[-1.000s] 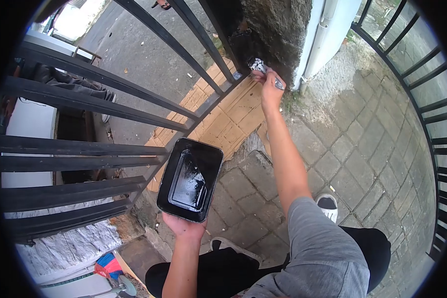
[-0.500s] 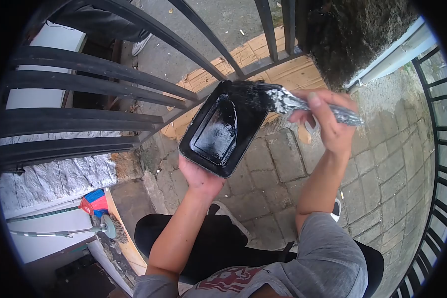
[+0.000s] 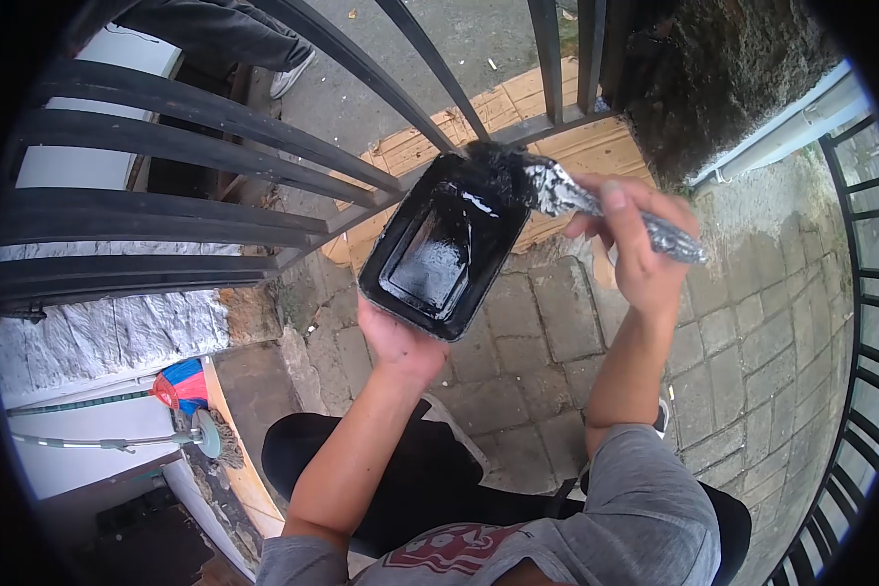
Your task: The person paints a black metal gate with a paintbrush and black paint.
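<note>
My left hand (image 3: 400, 342) supports a black paint tray (image 3: 381, 256) from below, its fingers mostly hidden under it. Glossy black paint (image 3: 428, 264) lies in the tray's well. In my right hand (image 3: 640, 230) is a paintbrush (image 3: 562, 190), its handle smeared with silvery white and black. The brush's dark bristles are over the tray's far end, apparently touching the rim there. Just beyond the tray stand the dark bars of a metal gate (image 3: 361, 186).
Yellow tiles (image 3: 576, 161) run under the gate. Another person's leg and shoe (image 3: 293, 74) show beyond the bars. A mop (image 3: 210, 435) lies at lower left, and a curved black fence (image 3: 855, 322) stands at right. Grey paving (image 3: 527, 322) covers the ground.
The bristles have shifted slightly left and up along the tray's far end. A bright wet streak now shows below them. The view has shifted a little.
</note>
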`<move>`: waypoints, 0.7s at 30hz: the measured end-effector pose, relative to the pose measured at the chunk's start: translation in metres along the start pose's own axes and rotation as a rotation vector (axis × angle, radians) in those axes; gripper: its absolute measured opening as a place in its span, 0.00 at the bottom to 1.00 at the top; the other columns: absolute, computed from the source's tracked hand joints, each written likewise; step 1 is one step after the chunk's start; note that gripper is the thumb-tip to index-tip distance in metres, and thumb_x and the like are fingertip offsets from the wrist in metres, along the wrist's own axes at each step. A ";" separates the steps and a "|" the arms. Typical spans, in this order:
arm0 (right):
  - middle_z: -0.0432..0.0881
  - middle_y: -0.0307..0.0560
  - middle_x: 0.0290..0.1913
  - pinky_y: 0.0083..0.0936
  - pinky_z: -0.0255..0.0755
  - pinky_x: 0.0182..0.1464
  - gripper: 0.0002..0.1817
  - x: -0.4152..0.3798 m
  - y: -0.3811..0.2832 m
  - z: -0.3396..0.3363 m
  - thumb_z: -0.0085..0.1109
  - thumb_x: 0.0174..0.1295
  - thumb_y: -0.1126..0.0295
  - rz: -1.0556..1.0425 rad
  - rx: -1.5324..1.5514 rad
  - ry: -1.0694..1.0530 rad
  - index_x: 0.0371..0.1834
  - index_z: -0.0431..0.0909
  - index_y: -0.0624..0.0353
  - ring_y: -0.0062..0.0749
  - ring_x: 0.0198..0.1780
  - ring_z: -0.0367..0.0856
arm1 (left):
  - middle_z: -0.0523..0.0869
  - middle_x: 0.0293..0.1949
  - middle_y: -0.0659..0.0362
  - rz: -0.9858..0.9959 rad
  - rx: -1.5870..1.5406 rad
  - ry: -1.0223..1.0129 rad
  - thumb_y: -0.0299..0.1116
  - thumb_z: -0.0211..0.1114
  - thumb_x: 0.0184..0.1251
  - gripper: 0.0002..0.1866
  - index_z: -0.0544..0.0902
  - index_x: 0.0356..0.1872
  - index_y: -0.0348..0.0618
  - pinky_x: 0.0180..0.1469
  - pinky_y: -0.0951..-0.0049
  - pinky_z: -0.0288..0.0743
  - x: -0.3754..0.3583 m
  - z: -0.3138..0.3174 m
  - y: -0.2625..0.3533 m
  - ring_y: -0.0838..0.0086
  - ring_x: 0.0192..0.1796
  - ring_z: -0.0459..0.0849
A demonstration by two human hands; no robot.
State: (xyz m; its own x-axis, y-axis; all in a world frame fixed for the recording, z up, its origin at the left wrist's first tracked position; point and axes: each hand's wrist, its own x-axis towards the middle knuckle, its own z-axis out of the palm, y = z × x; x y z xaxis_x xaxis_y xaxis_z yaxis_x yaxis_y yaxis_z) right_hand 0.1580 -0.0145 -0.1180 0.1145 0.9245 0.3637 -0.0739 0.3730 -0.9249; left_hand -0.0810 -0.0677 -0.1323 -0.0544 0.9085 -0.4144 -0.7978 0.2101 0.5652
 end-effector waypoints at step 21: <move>0.88 0.58 0.29 0.23 0.70 0.30 0.22 0.000 0.069 -0.013 0.49 0.78 0.61 0.572 0.966 0.375 0.55 0.80 0.73 0.31 0.25 0.79 | 0.80 0.72 0.51 -0.108 -0.043 0.020 0.61 0.49 0.77 0.35 0.76 0.74 0.48 0.67 0.32 0.77 0.008 0.000 -0.013 0.46 0.70 0.81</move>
State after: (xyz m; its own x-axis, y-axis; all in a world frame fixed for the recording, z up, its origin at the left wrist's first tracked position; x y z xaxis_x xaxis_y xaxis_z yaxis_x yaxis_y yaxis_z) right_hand 0.1661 0.0108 -0.1836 0.0932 0.9554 -0.2800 -0.9083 -0.0336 -0.4170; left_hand -0.0709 -0.0632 -0.1429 0.0220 0.8739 -0.4856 -0.8245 0.2906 0.4856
